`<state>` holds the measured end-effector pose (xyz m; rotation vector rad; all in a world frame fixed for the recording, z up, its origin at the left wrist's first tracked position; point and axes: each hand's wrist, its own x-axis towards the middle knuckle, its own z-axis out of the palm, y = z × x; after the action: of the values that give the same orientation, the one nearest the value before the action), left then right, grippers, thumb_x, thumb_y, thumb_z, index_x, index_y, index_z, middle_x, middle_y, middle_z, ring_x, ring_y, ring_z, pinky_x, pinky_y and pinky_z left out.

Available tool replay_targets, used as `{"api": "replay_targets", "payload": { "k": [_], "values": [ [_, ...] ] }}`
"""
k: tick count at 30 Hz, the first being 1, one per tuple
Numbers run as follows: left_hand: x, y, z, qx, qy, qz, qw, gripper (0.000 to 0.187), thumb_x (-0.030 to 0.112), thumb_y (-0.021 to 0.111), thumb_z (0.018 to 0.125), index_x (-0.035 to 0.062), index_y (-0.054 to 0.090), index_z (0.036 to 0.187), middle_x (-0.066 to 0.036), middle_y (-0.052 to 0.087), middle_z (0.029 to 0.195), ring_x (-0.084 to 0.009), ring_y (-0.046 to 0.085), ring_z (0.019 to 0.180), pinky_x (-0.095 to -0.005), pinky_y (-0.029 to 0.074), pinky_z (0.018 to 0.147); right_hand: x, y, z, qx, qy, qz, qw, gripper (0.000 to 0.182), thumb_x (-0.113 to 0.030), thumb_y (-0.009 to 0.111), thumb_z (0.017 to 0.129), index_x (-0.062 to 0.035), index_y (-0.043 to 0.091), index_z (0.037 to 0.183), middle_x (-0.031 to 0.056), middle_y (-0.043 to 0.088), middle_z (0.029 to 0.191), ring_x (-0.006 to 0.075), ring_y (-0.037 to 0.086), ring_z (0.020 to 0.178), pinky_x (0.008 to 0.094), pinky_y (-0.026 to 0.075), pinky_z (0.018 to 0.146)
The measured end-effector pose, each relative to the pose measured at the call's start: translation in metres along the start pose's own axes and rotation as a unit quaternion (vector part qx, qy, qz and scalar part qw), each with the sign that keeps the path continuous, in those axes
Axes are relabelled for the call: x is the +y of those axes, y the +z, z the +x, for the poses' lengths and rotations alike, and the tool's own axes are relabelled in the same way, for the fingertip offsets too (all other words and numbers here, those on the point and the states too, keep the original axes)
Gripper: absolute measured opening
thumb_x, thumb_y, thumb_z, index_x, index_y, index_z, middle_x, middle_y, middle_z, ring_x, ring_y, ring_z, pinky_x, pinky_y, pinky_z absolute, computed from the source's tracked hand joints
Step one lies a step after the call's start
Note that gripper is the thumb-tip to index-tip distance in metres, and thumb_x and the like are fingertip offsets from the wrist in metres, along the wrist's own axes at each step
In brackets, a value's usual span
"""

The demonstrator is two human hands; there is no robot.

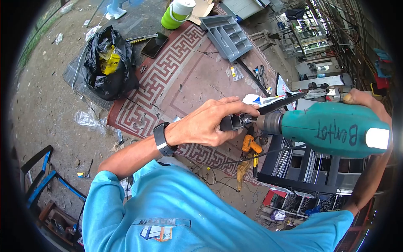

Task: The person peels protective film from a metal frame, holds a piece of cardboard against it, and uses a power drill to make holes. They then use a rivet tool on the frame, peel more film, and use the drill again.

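My left hand [210, 122], with a black watch [160, 136] on the wrist, is closed around the end of a black metal profile [277, 104] that slants away to the upper right. In my right hand [369, 101] is a green power drill [325, 126] with handwriting on its body. Its grey chuck [268, 122] points left, and the bit meets the open end of the profile right beside my left thumb and fingers. Most of my right hand's grip is hidden behind the drill body.
Below lies a patterned red mat [184, 75] with a grey cutlery tray [226, 37] and a yellow drill [250, 145]. A black rubbish bag [110, 63], phone [155, 45] and green jug [178, 13] stand left. Black frames [310, 164] lie at right.
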<state>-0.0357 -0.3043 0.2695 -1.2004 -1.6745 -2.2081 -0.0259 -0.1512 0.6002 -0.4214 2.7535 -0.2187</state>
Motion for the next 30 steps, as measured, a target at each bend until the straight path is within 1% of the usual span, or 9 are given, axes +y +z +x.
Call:
{"api": "replay_targets", "payload": {
  "k": [2,5,7,11,12,14,25,27,30],
  "values": [
    [0.0,0.003,0.0,0.006,0.015,0.007,1.0,0.046,0.005,0.064,0.071,0.0069,0.057,0.117,-0.012,0.063,0.113,-0.0311,0.057,0.11,-0.05,0.027,0.109,0.002,-0.011,0.004,-0.088,-0.114,-0.164,0.976,0.043,-0.017,0.064,0.083,-0.008,0.05,0.123,0.0143,0.058,0.111,0.0233,0.063,0.092,0.0327,0.051,0.078],
    [0.002,0.003,-0.001,-0.003,0.024,0.038,0.999,0.045,0.005,0.065,0.072,0.0055,0.057,0.116,-0.013,0.064,0.112,-0.0318,0.059,0.106,-0.0484,0.029,0.109,-0.003,-0.015,0.006,-0.124,-0.102,-0.121,0.98,0.059,-0.024,0.072,0.077,-0.004,0.046,0.126,0.015,0.056,0.116,0.0253,0.062,0.097,0.0331,0.051,0.082],
    [0.001,0.003,0.0,0.005,0.025,0.055,0.998,0.045,0.007,0.064,0.072,0.0084,0.055,0.116,-0.013,0.06,0.115,-0.0367,0.056,0.106,-0.0417,0.043,0.097,0.0,-0.019,0.009,-0.141,-0.091,-0.079,0.983,0.066,-0.027,0.075,0.074,-0.0027,0.045,0.127,0.0154,0.056,0.117,0.026,0.062,0.099,0.0335,0.051,0.083],
    [0.004,0.004,0.0,-0.003,-0.01,0.04,0.999,0.044,0.008,0.065,0.072,0.0091,0.056,0.115,-0.012,0.059,0.118,-0.0358,0.056,0.107,-0.0407,0.045,0.095,0.008,-0.025,0.016,-0.173,-0.306,-0.232,0.907,0.077,-0.029,0.078,0.071,0.0049,0.041,0.129,0.0181,0.056,0.118,0.0261,0.06,0.104,0.0356,0.048,0.09],
    [0.003,0.004,-0.001,-0.001,-0.008,0.041,0.999,0.043,0.008,0.065,0.072,0.0088,0.056,0.114,-0.012,0.059,0.118,-0.0352,0.056,0.107,-0.0402,0.046,0.094,0.007,-0.016,0.012,-0.171,-0.308,-0.231,0.907,0.077,-0.029,0.078,0.071,0.0049,0.041,0.129,0.0181,0.056,0.118,0.0261,0.06,0.104,0.0356,0.048,0.09],
    [0.003,0.005,0.0,0.003,-0.007,0.045,0.999,0.043,0.008,0.065,0.072,0.0086,0.056,0.114,-0.013,0.059,0.119,-0.0346,0.056,0.107,-0.0396,0.046,0.094,0.005,0.01,0.001,0.009,-0.219,-0.14,0.966,0.033,-0.003,0.064,0.078,-0.008,0.06,0.111,0.008,0.065,0.091,0.0164,0.064,0.079,0.0272,0.052,0.072],
    [0.003,0.012,-0.001,0.028,0.026,0.044,0.998,0.04,0.006,0.068,0.073,0.0032,0.059,0.112,-0.016,0.064,0.11,-0.0305,0.06,0.105,-0.0439,0.036,0.105,0.007,-0.017,0.011,-0.149,-0.125,-0.147,0.97,0.072,-0.027,0.077,0.072,0.0025,0.043,0.128,0.0171,0.056,0.117,0.0253,0.061,0.102,0.0348,0.048,0.09],
    [0.004,0.012,-0.003,0.023,0.015,0.044,0.999,0.04,0.006,0.068,0.073,0.003,0.059,0.112,-0.016,0.064,0.111,-0.0304,0.06,0.105,-0.0438,0.037,0.105,0.0,-0.01,0.018,-0.177,-0.124,0.078,0.973,0.07,-0.026,0.077,0.072,0.0014,0.044,0.128,0.0161,0.057,0.116,0.0243,0.061,0.102,0.0335,0.049,0.09],
    [0.003,0.01,0.0,0.021,0.022,0.055,0.998,0.04,0.007,0.068,0.073,0.0028,0.059,0.112,-0.016,0.063,0.112,-0.0304,0.06,0.105,-0.0436,0.037,0.104,0.003,-0.01,0.016,-0.161,-0.142,0.059,0.975,0.071,-0.024,0.079,0.067,0.0004,0.046,0.125,0.0155,0.057,0.115,0.0232,0.061,0.098,0.0325,0.049,0.086]
  ]
}}
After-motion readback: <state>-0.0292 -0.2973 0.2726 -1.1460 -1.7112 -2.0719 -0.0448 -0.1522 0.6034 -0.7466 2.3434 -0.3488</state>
